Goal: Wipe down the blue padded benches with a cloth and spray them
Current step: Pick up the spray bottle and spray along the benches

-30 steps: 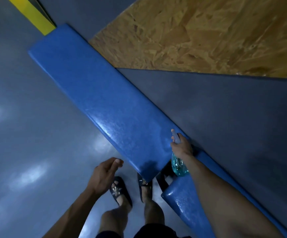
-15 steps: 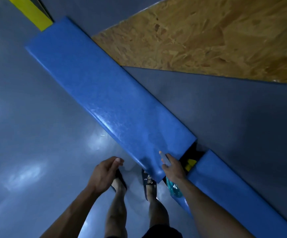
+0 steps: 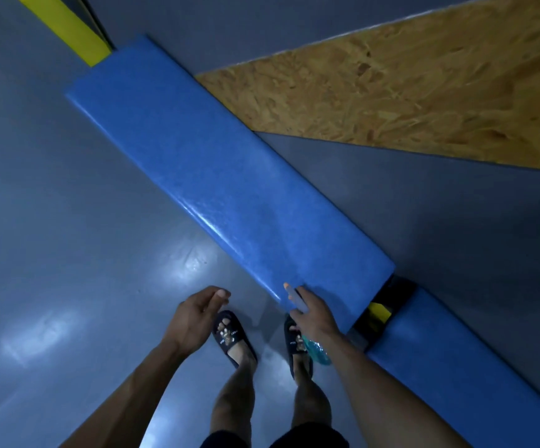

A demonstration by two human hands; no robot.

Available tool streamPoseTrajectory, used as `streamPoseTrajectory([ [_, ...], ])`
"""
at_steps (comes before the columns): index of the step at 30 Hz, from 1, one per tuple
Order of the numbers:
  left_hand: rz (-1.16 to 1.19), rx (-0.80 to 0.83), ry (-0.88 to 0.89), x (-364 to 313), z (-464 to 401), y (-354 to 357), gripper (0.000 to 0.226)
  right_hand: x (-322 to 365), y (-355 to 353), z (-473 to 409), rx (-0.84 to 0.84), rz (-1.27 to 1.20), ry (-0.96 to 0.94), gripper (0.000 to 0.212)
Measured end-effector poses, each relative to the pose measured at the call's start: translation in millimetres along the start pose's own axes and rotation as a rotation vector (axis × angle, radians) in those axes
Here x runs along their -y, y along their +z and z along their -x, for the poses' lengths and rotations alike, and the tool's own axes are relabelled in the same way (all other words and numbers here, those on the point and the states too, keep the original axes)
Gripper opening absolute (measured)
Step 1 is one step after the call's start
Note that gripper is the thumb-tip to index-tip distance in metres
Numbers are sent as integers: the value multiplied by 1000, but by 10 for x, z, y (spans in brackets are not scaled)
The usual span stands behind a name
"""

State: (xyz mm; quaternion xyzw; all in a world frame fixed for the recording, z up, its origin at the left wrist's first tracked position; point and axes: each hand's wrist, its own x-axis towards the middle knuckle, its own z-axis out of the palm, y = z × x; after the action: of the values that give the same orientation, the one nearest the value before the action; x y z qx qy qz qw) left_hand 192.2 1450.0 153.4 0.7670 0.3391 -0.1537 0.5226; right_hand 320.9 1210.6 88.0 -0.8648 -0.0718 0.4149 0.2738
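A spray bottle (image 3: 314, 350) is gripped in the right hand (image 3: 314, 315), the fingers being curled round its neck; its pale nozzle (image 3: 294, 297) is seen above the knuckles, directed at the near end of the long bench (image 3: 223, 185), while its teal body is seen below the wrist. The nozzle tip is positioned just over the bench's near corner; whether it touches the padding cannot be told. The left hand (image 3: 197, 318) is held empty beside that corner, over the floor, its fingers loosely curved and apart with the thumb uppermost. Below the two hands, on the side of the bench nearer the camera, two feet in dark slippers (image 3: 229, 337) are planted on the glossy grey floor (image 3: 68, 253), on which pale reflections of light are shown. The long bench, blue and padded, is laid diagonally from its near end by the right hand to its far end at upper left, where a yellow beam (image 3: 68, 27) is met. A sheen is visible along its near edge. Just beyond its near end, across a narrow dark gap in which a yellow part (image 3: 379, 312) is exposed, a second blue bench (image 3: 462, 367) is continued toward lower right. Behind the long bench a grey wall (image 3: 423, 205) and a chipboard panel (image 3: 407, 92) are shown.
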Motion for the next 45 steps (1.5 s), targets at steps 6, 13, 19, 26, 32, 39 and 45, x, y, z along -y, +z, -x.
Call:
streamPoseTrajectory([
  [6, -40, -15, -2, 11, -128, -351, 40, 478, -25, -230, -39, 108, -17, 24],
  [13, -67, 5, 1, -41, -238, -458, 42, 389, -235, -366, -131, -67, 72, 35],
  [19, -80, 19, 10, -219, -505, -450, 43, 311, -727, -639, -241, -73, 151, 20],
  [26, -111, 64, 15, -516, -850, -417, 51, 325, -1120, -952, -335, -191, 218, 28],
  [32, -105, 60, 24, -692, -1048, -522, 49, 527, -1292, -1232, -276, -211, 157, 18],
  [39, -119, 32, 31, -813, -1218, -704, 43, 894, -1277, -1549, -178, -40, 53, 6],
  [45, -70, -9, 0, -855, -1286, -848, 54, 1274, -1170, -1807, -86, 73, -26, 8],
])
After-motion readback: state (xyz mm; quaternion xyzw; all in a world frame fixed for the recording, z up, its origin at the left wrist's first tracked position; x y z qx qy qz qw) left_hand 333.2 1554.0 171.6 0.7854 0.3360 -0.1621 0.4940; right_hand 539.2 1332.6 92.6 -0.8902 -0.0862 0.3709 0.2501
